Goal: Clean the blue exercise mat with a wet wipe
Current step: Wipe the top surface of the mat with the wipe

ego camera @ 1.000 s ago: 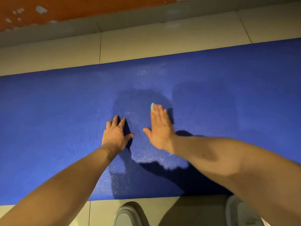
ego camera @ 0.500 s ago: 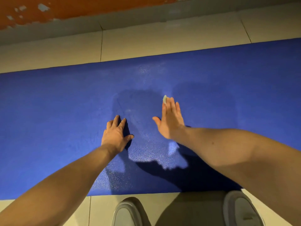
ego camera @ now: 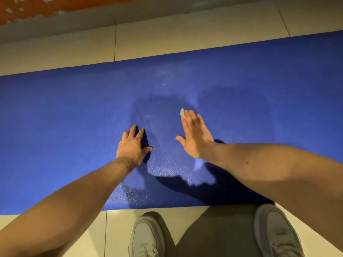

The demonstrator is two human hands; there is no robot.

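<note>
Right hand (ego camera: pixel 194 138) has slid farther up the blue mat (ego camera: pixel 55 127), straight fingers pressing the wet wipe (ego camera: pixel 182 112), while left hand (ego camera: pixel 132 145) stays flat, fingers spread.

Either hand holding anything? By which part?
Right hand presses the wet wipe under its fingertips onto the mat; left hand rests bare on it.

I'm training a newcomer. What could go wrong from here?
1. The wet wipe peeks out as a scrap ahead of the right hand; bunched, it may slip free or clean little.
2. The left hand leans on the blue mat beside a glistening patch and could slide.
3. The shoes near the mat's edge might dirty it.
</note>
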